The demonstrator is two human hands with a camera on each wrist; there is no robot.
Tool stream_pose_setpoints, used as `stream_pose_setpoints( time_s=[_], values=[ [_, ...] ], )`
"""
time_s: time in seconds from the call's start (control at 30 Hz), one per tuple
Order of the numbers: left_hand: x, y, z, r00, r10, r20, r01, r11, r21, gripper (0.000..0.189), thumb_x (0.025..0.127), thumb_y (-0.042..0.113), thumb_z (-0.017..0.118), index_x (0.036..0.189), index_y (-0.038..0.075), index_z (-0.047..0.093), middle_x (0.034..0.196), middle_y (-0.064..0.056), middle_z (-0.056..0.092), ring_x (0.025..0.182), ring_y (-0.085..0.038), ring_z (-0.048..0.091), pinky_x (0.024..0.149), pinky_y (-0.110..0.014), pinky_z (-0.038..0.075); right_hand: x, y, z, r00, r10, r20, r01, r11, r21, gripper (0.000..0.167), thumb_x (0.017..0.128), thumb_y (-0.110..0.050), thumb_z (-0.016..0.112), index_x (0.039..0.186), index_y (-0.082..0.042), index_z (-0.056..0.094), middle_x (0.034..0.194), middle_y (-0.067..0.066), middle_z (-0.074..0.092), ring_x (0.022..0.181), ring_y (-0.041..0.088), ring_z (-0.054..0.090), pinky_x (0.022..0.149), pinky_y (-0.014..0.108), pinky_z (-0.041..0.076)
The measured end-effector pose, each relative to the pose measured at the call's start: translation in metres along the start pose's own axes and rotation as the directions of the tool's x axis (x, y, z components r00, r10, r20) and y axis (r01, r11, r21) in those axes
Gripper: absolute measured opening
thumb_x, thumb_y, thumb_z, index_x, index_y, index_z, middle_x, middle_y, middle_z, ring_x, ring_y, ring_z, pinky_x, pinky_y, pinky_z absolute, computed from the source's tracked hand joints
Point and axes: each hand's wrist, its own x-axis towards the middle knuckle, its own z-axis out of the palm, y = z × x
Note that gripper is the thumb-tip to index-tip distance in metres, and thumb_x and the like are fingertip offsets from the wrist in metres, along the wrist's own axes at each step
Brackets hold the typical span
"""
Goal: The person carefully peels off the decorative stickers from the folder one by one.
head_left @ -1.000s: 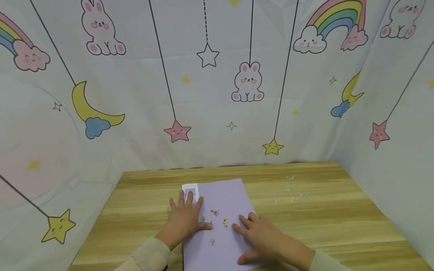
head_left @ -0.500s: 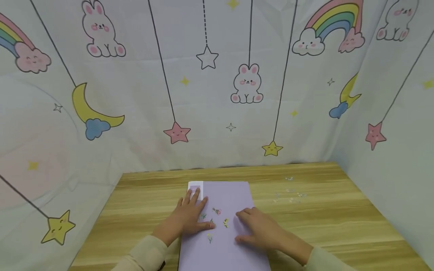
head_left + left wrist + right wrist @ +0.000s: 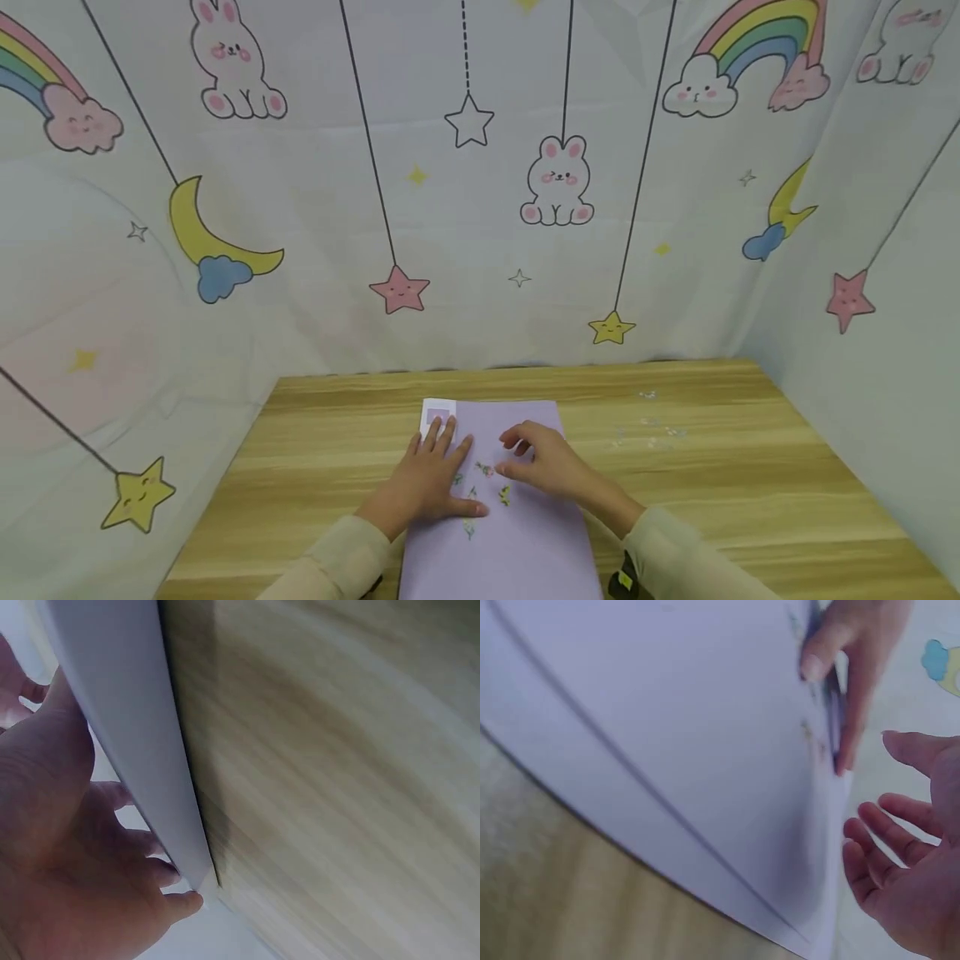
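A pale purple, flat rectangular piece (image 3: pixel 498 558), thick like a box or book, lies on the table. Its thick edge (image 3: pixel 142 727) shows in the left wrist view. A white label (image 3: pixel 438 410) marks its far left corner. Small flower pictures sit near its middle: a reddish flower (image 3: pixel 485 469), a yellow flower (image 3: pixel 505 496) and a paler flower (image 3: pixel 469 528). My left hand (image 3: pixel 426 490) rests spread on its left side, fingertips at the label. Over the right half, my right hand (image 3: pixel 551 468) is raised with loosely bent fingers; nothing shows between them (image 3: pixel 911 870).
Several small clear pieces (image 3: pixel 651 432) with faint patterns lie on the wooden table (image 3: pixel 720 492) at the right. A cloth wall (image 3: pixel 480 325) printed with bunnies, stars and rainbows stands behind. A dark object (image 3: pixel 623 577) sits by my right sleeve.
My right hand has lifted from the purple piece's right edge and moved up and inward over it. The piece has straightened slightly; my left hand still rests on it.
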Motion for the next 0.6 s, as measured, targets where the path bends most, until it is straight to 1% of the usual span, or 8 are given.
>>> stream_pose_setpoints(
  time_s=[0.07,0.13,0.23,0.33,0.43,0.6],
  values=[
    [0.001,0.002,-0.002,1.000,-0.003,0.005,0.003,1.000,0.007,0.114,0.081,0.081,0.072,0.163,0.008,0.042,0.171,-0.028,0.023,0.159,-0.047,0.017,0.124,-0.064,0.021,0.000,0.001,0.004,0.999,-0.034,-0.001,0.034,0.999,-0.016,0.040,0.092,-0.024,0.084,0.121,0.000,0.071,0.114,0.009,0.072,0.102,0.028,0.068,0.088,0.042,0.056],
    [0.002,0.004,-0.003,1.000,-0.003,0.008,0.003,1.000,0.019,0.114,0.081,0.082,0.072,0.163,0.008,0.043,0.171,-0.028,0.024,0.159,-0.047,0.018,0.124,-0.064,0.022,-0.001,0.003,0.007,0.998,-0.071,0.001,0.070,0.996,-0.057,0.038,0.090,-0.021,0.086,0.119,-0.001,0.072,0.113,0.008,0.071,0.102,0.029,0.067,0.089,0.043,0.055],
    [0.003,0.005,-0.005,1.000,-0.007,0.017,0.007,1.000,0.030,0.113,0.081,0.082,0.071,0.163,0.009,0.042,0.171,-0.027,0.025,0.159,-0.047,0.019,0.124,-0.064,0.022,-0.003,0.002,0.008,0.995,-0.099,0.022,0.101,0.986,-0.130,0.037,0.086,-0.021,0.088,0.116,-0.002,0.074,0.111,0.006,0.069,0.100,0.024,0.064,0.090,0.041,0.054],
    [0.003,0.006,-0.006,1.000,-0.011,0.024,0.011,1.000,0.029,0.113,0.081,0.081,0.071,0.163,0.009,0.042,0.171,-0.027,0.024,0.159,-0.047,0.018,0.124,-0.064,0.022,-0.007,0.001,0.006,0.994,-0.092,0.060,0.101,0.979,-0.177,0.037,0.086,-0.025,0.089,0.114,-0.005,0.076,0.111,0.002,0.066,0.099,0.018,0.060,0.089,0.038,0.052],
    [0.003,0.006,-0.005,1.000,-0.013,0.026,0.012,1.000,0.021,0.113,0.081,0.081,0.071,0.163,0.009,0.041,0.171,-0.027,0.023,0.159,-0.047,0.018,0.124,-0.065,0.021,-0.013,0.002,0.005,0.993,-0.077,0.086,0.092,0.977,-0.193,0.033,0.086,-0.027,0.089,0.110,-0.007,0.077,0.108,-0.003,0.063,0.097,0.013,0.055,0.086,0.035,0.050],
    [0.002,0.004,-0.003,0.999,-0.018,0.027,0.017,1.000,0.009,0.114,0.081,0.080,0.073,0.163,0.008,0.042,0.171,-0.028,0.024,0.159,-0.048,0.017,0.124,-0.065,0.021,-0.020,0.010,0.010,0.994,-0.069,0.082,0.083,0.979,-0.187,0.028,0.085,-0.027,0.090,0.105,-0.013,0.077,0.105,-0.008,0.061,0.096,0.009,0.052,0.086,0.032,0.049]
  ],
)
